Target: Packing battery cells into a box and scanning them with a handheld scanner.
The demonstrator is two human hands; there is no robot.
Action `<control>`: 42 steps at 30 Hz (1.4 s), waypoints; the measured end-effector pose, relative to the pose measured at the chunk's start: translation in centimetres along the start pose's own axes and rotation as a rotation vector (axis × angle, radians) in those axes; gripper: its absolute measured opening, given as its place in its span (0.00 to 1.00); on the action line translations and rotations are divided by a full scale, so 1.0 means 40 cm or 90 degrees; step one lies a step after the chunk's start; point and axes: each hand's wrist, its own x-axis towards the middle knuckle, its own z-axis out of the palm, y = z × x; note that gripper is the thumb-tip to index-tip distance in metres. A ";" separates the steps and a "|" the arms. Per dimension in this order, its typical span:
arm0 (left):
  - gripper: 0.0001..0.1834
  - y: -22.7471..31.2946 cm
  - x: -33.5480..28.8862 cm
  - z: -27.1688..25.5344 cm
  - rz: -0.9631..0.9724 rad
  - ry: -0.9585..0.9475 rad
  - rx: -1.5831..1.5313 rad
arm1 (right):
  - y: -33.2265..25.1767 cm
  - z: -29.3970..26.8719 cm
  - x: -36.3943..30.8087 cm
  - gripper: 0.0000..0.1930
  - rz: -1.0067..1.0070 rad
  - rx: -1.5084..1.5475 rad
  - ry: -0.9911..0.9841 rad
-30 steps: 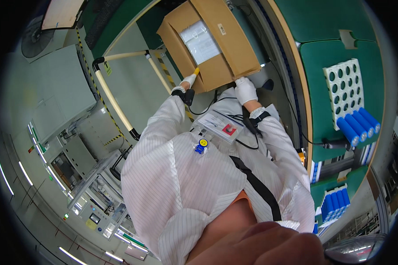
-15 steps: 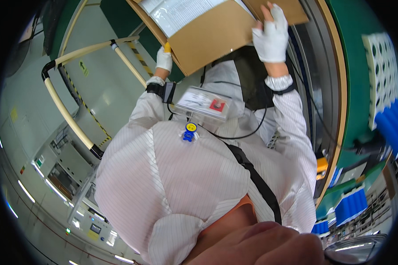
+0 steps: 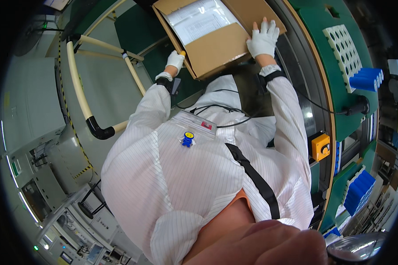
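An opened cardboard box (image 3: 216,57) is in front of me at the top of the head view, slightly tilted. Inside lies a clear plastic bag (image 3: 199,20) with printed white sheets. My left hand (image 3: 175,62), in a white glove with a yellow covering on one fingertip, grips the box's left edge; some of its fingers are hidden. White-gloved with bare fingertips, my right hand (image 3: 264,40) lies with fingers spread against the box's right side, by the raised flap (image 3: 263,17).
A beige pipe frame (image 3: 77,84) with black joints stands at the left. Along the right runs a green workbench (image 3: 309,13) bearing a white holed tray (image 3: 342,51), blue cylinders (image 3: 366,79) and a black corded tool (image 3: 358,106). An orange switch box (image 3: 320,147) is fixed at its edge.
My view has shifted, so the box sits lower in it and more of its inside shows. Both hands stay at the box; the right hand's fingers are spread wider now.
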 end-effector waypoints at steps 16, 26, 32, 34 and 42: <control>0.24 0.037 -0.092 0.008 0.046 0.073 0.148 | 0.020 0.277 -0.034 0.37 0.434 0.735 -0.503; 0.24 0.102 -0.100 0.012 0.031 0.090 0.126 | 0.067 0.314 -0.015 0.34 0.330 0.694 -0.492; 0.25 0.134 -0.090 0.025 -0.011 0.049 0.146 | 0.084 0.259 0.010 0.36 0.239 0.432 -0.403; 0.25 0.144 -0.091 0.031 -0.005 0.061 0.137 | 0.093 0.249 0.026 0.36 0.238 0.399 -0.431; 0.24 0.214 -0.120 0.058 0.036 -0.003 0.138 | 0.175 0.202 -0.001 0.29 0.328 0.338 -0.207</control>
